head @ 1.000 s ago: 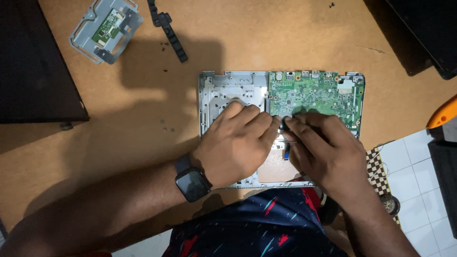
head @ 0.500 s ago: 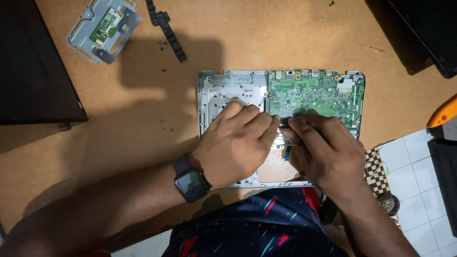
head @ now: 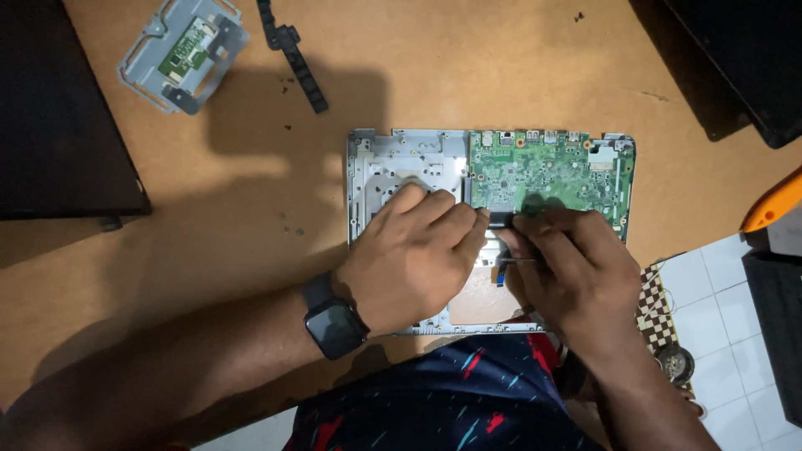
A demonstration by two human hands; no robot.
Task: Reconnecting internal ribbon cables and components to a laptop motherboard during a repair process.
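An opened silver laptop base (head: 376, 171) lies on the brown board, with a green circuit board (head: 543, 171) in its right half. My left hand (head: 409, 259), with a black watch (head: 334, 321) on its wrist, rests on the base with its fingers curled. Its fingertips touch a small black strip (head: 501, 220) at the circuit board's lower edge. My right hand (head: 576, 271) is just to the right, fingertips at the same strip, pinching a thin metal tool (head: 522, 260). A blue cable tab (head: 499, 277) shows between the hands.
A grey metal bracket with a small green board (head: 184, 54) and a black plastic strip (head: 292, 54) lie at the top left. Dark panels sit at the left edge (head: 58, 125) and top right (head: 735, 58). An orange tool (head: 773, 205) lies at the right, above white floor tiles (head: 718, 292).
Both hands stay on the laptop base. My right fingers have crept slightly up towards the circuit board's edge.
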